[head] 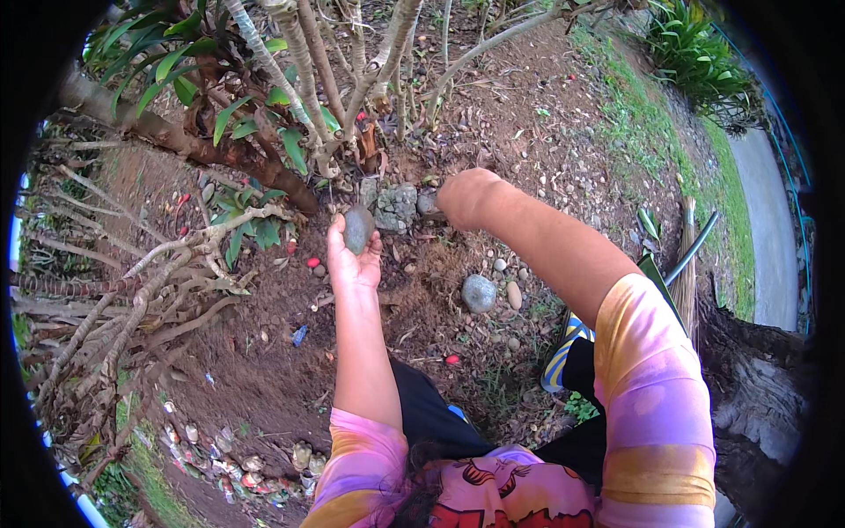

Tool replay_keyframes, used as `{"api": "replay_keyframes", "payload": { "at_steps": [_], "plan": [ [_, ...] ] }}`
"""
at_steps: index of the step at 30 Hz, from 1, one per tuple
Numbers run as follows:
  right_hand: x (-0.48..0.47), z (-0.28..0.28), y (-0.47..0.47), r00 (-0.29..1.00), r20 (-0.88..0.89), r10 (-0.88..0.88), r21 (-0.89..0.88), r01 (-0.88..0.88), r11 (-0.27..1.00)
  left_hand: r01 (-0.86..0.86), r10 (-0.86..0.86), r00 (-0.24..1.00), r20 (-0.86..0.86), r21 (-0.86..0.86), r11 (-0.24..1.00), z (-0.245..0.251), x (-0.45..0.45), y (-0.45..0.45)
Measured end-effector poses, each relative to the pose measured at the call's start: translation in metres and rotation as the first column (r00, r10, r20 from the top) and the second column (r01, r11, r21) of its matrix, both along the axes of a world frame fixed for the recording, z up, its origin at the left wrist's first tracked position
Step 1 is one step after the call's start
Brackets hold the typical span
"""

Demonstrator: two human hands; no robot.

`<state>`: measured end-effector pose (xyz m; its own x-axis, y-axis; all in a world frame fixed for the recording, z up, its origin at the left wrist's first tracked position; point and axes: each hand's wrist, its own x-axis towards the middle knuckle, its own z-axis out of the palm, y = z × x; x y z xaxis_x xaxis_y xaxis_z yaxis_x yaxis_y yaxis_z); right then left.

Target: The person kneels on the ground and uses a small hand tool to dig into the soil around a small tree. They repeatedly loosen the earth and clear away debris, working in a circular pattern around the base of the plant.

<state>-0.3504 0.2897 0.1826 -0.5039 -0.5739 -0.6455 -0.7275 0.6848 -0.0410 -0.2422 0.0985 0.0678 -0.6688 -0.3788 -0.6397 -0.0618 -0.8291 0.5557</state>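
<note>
My left hand (356, 261) holds a smooth grey oval stone (358, 229) upright, its thumb on one side and fingers on the other. Just right of that stone, a rough, lumpy rock (396, 208) sits on the soil at the base of the shrub stems. My right hand (470, 198) is bent downward beside a smaller grey stone (427, 202), which is partly covered by it. The right fingers are hidden behind the back of the hand, so their grip does not show. A rounded grey stone (478, 294) lies on the ground nearer to me.
Shrub stems (307, 72) rise beyond my hands, and bare branches (152, 277) spread at left. A stick broom (688, 264) lies at right near a tree stump (759, 396). Pebbles (513, 295) and red fruits (451, 360) dot the soil. Litter (244, 468) lies lower left.
</note>
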Motion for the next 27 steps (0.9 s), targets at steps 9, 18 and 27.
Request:
{"api": "replay_keyframes", "payload": {
  "at_steps": [9, 18, 27],
  "plan": [
    [0.138, -0.120, -0.027, 0.879, -0.444, -0.174, -0.046, 0.172, 0.984, -0.027, 0.026, 1.000, 0.009, 0.032, 0.999, -0.007, 0.002, 0.001],
    [0.085, -0.056, 0.011, 0.780, 0.066, -0.623, -0.305, 0.610, 0.731, 0.062, -0.057, 0.993, -0.099, 0.051, 0.997, -0.002, 0.000, 0.007],
    [0.062, -0.028, 0.051, 0.653, 0.003, -0.758, -0.804, 0.452, 0.387, 0.076, -0.078, 0.996, 0.051, 0.034, 0.997, -0.014, 0.000, 0.013]
  ]
}}
